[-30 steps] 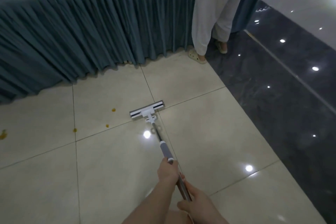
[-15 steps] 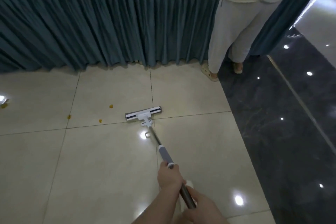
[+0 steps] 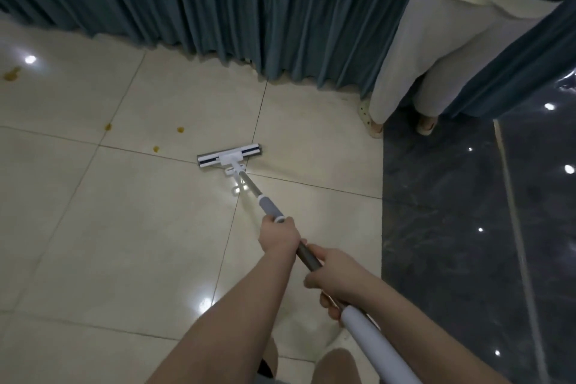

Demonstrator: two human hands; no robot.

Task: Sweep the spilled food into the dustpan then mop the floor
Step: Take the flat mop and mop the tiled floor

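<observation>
My left hand (image 3: 279, 235) and right hand (image 3: 338, 277) grip the mop handle (image 3: 308, 256); mop head (image 3: 229, 155) pulled back slightly, food spots (image 3: 156, 149) still unmopped.

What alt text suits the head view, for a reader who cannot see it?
Both hands hold a mop handle, left hand ahead of right hand, with the mop head flat on pale floor tiles. Small orange food spots lie left of it. A teal pleated cloth and another person's legs stand behind.
</observation>
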